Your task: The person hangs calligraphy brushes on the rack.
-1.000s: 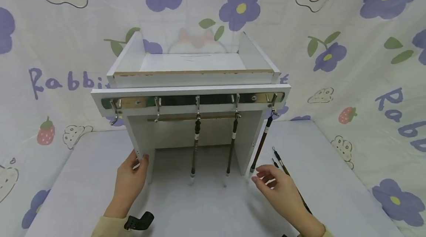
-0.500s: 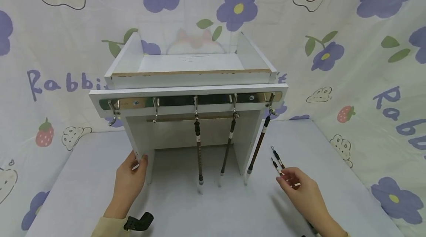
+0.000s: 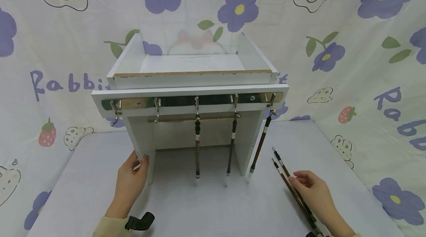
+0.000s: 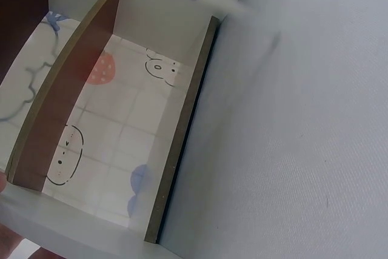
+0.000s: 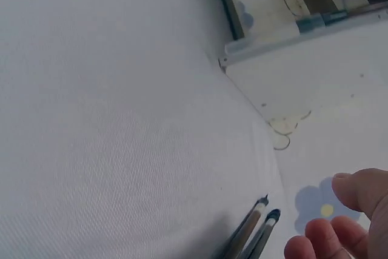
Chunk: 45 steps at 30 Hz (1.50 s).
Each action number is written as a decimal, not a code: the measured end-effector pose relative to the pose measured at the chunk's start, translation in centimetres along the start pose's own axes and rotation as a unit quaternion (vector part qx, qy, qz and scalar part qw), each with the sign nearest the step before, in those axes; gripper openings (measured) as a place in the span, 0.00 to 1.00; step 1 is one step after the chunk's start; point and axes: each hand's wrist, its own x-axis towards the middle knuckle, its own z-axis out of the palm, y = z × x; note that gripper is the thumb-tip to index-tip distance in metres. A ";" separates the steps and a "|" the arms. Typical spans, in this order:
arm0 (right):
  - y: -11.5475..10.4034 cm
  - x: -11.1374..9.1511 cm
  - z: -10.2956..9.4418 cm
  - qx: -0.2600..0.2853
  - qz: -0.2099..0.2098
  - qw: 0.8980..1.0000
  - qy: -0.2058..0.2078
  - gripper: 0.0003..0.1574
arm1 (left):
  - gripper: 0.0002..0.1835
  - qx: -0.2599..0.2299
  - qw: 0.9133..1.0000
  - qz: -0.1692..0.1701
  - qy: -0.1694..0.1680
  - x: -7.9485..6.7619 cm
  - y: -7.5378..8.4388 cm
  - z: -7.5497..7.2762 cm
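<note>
1. Brushes (image 3: 293,191), loose: at least two, on the table (image 3: 206,207), right of the rack (image 3: 196,80).
2. Hung brushes (image 3: 231,146): three, on hooks (image 3: 156,109).
3. Left hand (image 3: 132,178): grips the rack's left panel; I'd brace firmly.
4. Right hand (image 3: 313,189): relaxed, holding nothing, beside the loose pair; contact, I cannot tell.
5. Handling: I'd pinch one shaft below its loop, lifting clear of its neighbour.

Right hand (image 3: 314,194) is now further toward 3 o'clock, away from the rightmost hanging brush (image 3: 261,144) and by the loose brushes (image 3: 284,178), more of whose shafts show. Middle hanging brush (image 3: 198,152) points to 6 o'clock instead of slightly toward 7.
</note>
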 end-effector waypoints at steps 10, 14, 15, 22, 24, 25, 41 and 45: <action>2.0 1.6 -0.3 0.074 0.104 0.990 -0.060 0.40 | 0.26 -0.004 1.000 -0.010 0.000 0.1 0.2 0.0; 2.4 1.9 -0.2 0.072 0.111 0.989 -0.062 0.39 | 0.26 -0.002 1.000 -0.012 0.000 0.0 0.2 0.0; 2.5 1.9 -0.1 0.070 0.112 0.989 -0.062 0.39 | 0.26 -0.003 1.000 -0.013 0.000 -0.1 0.2 0.0; 2.9 2.1 -0.2 0.052 0.117 0.989 -0.070 0.37 | 0.26 -0.006 1.000 -0.019 -0.002 -0.1 0.2 0.1; 3.0 2.2 -0.2 0.050 0.118 0.989 -0.071 0.37 | 0.26 -0.005 1.000 -0.018 -0.002 -0.1 0.2 0.1; 3.1 2.2 -0.2 0.049 0.119 0.989 -0.072 0.37 | 0.26 -0.004 1.000 -0.018 -0.001 -0.2 0.2 0.1; 3.0 2.1 0.2 0.009 0.106 0.991 -0.084 0.33 | 0.27 0.005 1.000 -0.018 0.000 -0.1 0.1 0.0; 2.8 2.2 0.2 0.005 0.100 0.991 -0.084 0.31 | 0.26 0.004 1.000 -0.017 0.001 -0.2 -0.1 0.0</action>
